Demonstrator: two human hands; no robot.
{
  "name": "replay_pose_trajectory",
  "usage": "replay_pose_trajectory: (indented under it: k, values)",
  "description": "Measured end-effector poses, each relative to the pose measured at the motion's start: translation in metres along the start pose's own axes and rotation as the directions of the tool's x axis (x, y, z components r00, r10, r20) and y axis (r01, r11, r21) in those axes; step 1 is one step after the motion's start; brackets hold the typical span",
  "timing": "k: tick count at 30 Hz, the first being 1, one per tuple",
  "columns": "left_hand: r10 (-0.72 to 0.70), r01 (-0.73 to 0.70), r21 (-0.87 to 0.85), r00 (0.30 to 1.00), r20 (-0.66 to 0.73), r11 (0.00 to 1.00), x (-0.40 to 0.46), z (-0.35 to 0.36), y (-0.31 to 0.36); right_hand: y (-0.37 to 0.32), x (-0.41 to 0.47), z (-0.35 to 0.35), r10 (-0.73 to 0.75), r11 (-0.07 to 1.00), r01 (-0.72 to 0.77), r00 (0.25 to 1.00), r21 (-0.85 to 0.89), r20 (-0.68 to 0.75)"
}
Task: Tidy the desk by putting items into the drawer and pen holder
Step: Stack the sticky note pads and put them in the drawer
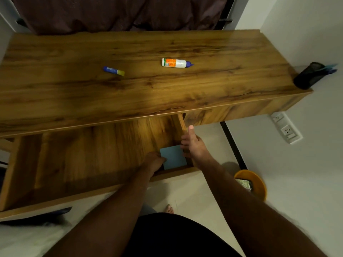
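Observation:
The wooden drawer [83, 156] stands pulled out below the desk top [130, 93]. A light blue pad of notes [173, 157] lies in the drawer's front right corner. My left hand [153, 161] grips the pad's left edge. My right hand [193, 143] rests on the drawer's right wall beside the pad, thumb pointing up. On the desk lie a blue and yellow glue stick [113, 70] and a white glue bottle [176, 63] with an orange label. A black mesh pen holder [308, 75] with blue pens stands at the desk's right end.
A white wall with a socket strip [285, 127] is close on the right. An orange stool [254, 184] with a phone on it stands on the floor by my right arm. Dark curtains hang behind the desk.

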State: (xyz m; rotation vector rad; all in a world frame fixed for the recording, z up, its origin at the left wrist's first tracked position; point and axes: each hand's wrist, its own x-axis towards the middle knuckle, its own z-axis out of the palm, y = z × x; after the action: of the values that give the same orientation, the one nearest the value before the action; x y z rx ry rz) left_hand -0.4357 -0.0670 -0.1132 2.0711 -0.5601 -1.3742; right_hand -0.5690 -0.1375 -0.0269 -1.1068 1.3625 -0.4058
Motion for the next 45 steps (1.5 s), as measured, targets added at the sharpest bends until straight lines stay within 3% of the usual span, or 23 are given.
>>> replay_pose_trajectory:
  k: [9,17,22,27,30,36,45]
  values:
    - [0.034,-0.039,0.113,0.999,0.042,0.993,-0.002,-0.003,0.0,0.0,-0.006,-0.007,0.014,0.996,-0.011,0.999,0.088,-0.037]
    - [0.034,-0.024,-0.056,0.984,0.175,0.998,-0.016,-0.02,0.005,0.003,-0.003,0.012,-0.026,1.0,0.026,1.0,0.004,-0.01]
    - [0.153,-0.153,0.012,0.988,0.021,0.988,-0.017,-0.03,0.019,-0.004,0.001,0.027,-0.054,0.998,0.055,0.997,-0.032,0.049]
    - [0.31,-0.309,0.02,0.951,-0.012,0.951,-0.021,-0.055,0.044,-0.016,0.01,0.041,-0.133,0.989,0.137,0.989,-0.06,0.063]
    - [0.397,-0.383,0.133,0.913,-0.093,0.914,-0.02,-0.077,0.059,-0.026,0.016,0.052,-0.179,0.981,0.184,0.981,-0.057,0.077]
    - [0.438,-0.394,0.209,0.865,-0.245,0.895,-0.01,-0.125,0.077,-0.047,0.03,0.076,-0.284,0.948,0.299,0.949,-0.106,0.137]
    - [0.5,-0.378,0.389,0.817,-0.286,0.84,0.044,-0.202,0.108,-0.084,0.07,0.108,-0.407,0.875,0.428,0.903,-0.226,0.136]
